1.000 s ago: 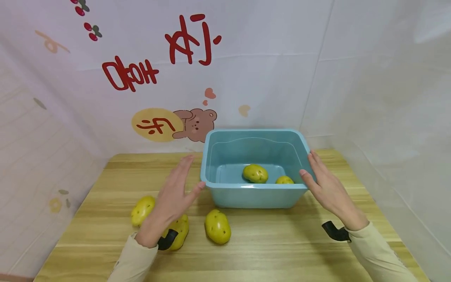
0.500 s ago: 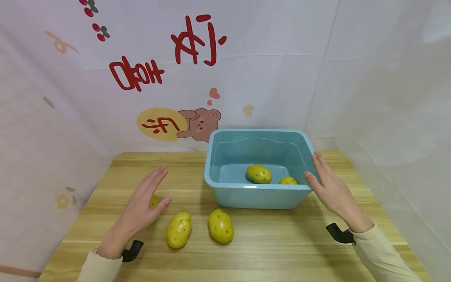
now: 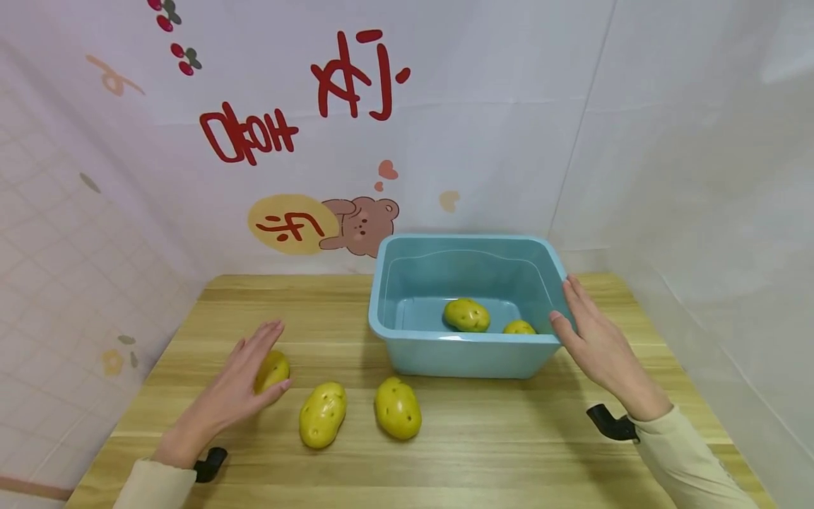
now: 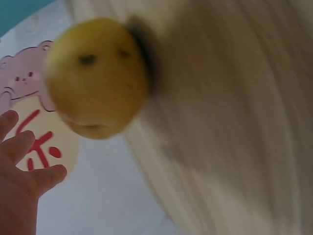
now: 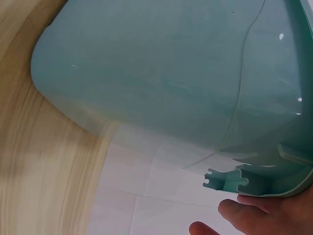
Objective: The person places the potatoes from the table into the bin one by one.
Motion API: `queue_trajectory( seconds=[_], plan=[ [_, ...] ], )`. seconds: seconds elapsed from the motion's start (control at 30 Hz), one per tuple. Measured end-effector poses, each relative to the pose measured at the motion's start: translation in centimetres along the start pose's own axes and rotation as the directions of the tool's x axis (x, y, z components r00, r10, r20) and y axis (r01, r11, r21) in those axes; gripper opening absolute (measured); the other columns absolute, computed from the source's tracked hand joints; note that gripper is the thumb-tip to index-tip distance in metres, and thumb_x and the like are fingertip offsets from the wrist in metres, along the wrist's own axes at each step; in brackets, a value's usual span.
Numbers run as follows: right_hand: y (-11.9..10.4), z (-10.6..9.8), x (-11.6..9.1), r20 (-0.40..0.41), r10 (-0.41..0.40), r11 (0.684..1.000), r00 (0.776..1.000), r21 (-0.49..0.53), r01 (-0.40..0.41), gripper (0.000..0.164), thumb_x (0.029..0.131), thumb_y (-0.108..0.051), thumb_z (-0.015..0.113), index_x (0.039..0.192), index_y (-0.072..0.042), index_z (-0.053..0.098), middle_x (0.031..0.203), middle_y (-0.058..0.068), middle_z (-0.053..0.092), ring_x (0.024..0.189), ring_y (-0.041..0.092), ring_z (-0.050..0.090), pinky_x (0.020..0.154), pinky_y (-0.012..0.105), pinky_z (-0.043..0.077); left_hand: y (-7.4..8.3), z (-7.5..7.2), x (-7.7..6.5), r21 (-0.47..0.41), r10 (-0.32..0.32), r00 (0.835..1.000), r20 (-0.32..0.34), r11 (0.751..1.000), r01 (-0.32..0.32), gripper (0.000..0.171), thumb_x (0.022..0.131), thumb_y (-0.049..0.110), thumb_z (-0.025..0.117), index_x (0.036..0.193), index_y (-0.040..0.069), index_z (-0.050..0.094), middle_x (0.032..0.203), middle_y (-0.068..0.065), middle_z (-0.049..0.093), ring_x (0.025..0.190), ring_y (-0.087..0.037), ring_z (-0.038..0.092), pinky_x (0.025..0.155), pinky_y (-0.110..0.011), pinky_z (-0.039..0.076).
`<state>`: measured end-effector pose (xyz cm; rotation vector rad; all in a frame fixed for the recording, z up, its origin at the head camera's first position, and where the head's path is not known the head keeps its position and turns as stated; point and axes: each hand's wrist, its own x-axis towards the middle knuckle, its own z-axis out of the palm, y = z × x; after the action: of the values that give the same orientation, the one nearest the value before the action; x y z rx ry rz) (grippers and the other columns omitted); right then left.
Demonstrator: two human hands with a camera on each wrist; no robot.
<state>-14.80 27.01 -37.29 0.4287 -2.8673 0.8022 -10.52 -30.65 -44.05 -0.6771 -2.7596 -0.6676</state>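
My left hand [image 3: 232, 385] is extended beside a yellow potato [image 3: 275, 370] on the table, covering part of it in the head view. In the left wrist view, straight, spread fingers [image 4: 46, 178] stand apart from that potato [image 4: 98, 78]. My right hand [image 3: 600, 353] holds the right rim of a light blue plastic bin [image 3: 473, 355], its thumb over the rim and its fingers along the outside. In the right wrist view, fingertips [image 5: 239, 213] show under the rim. One potato [image 3: 467, 315] lies inside the bin, and another potato [image 3: 519, 327] is partly hidden by the front wall.
Two more potatoes, one potato [image 3: 323, 415] nearer my left hand and one potato [image 3: 398, 408] in front of the bin, lie on the wooden table [image 3: 483, 452]. A printed white sheet [image 3: 483, 141] hangs behind the table and along both sides.
My left hand has moved left and down from near the bin to the leftmost potato. The right hand stays on the bin's rim. The view has shifted slightly.
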Motion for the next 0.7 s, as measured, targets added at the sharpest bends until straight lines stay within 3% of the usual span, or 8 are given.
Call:
queue_trajectory(
  seconds=[0.23,0.43,0.53,0.7],
  plan=[
    [0.3,0.2,-0.1,-0.005,0.001,1.000,1.000,-0.012,-0.001,0.070,0.112,-0.039,0.039,0.163,0.003,0.015,0.173,0.016,0.007,0.153,0.047,0.018,0.113,0.071,0.026,-0.9,0.7,-0.6,0.041,-0.017,0.999,0.043,0.999,0.015,0.092,0.090,0.038,0.078,0.162,0.005,0.031,0.162,-0.023,0.034,0.146,-0.050,0.032,0.111,-0.072,0.030],
    [0.4,0.1,0.0,-0.016,-0.003,1.000,1.000,-0.022,0.003,0.070,0.112,-0.039,0.039,0.163,0.003,0.016,0.172,0.016,0.008,0.154,0.046,0.018,0.114,0.070,0.026,-1.5,0.9,-0.1,0.069,-0.039,0.990,0.135,0.997,0.030,0.083,0.090,0.046,0.078,0.155,0.007,0.045,0.161,-0.022,0.034,0.145,-0.053,0.031,0.106,-0.079,0.028],
    [0.5,0.1,-0.1,-0.017,-0.013,1.000,1.000,-0.025,0.013,0.069,0.112,-0.037,0.038,0.163,0.004,0.015,0.172,0.018,0.008,0.154,0.047,0.018,0.114,0.070,0.025,-1.9,1.0,-0.1,0.093,-0.046,0.982,0.183,0.995,0.030,0.081,0.089,0.048,0.078,0.153,0.007,0.048,0.161,-0.022,0.035,0.144,-0.054,0.032,0.106,-0.078,0.030],
    [0.5,0.1,-0.1,-0.016,-0.019,0.999,1.000,-0.028,0.018,0.070,0.112,-0.038,0.038,0.162,0.005,0.015,0.172,0.018,0.008,0.155,0.044,0.015,0.116,0.068,0.024,-2.2,1.1,-0.1,0.113,-0.026,0.978,0.206,0.994,0.002,0.076,0.088,0.044,0.081,0.147,0.004,0.055,0.157,-0.022,0.042,0.140,-0.052,0.040,0.102,-0.072,0.041]
  ],
)
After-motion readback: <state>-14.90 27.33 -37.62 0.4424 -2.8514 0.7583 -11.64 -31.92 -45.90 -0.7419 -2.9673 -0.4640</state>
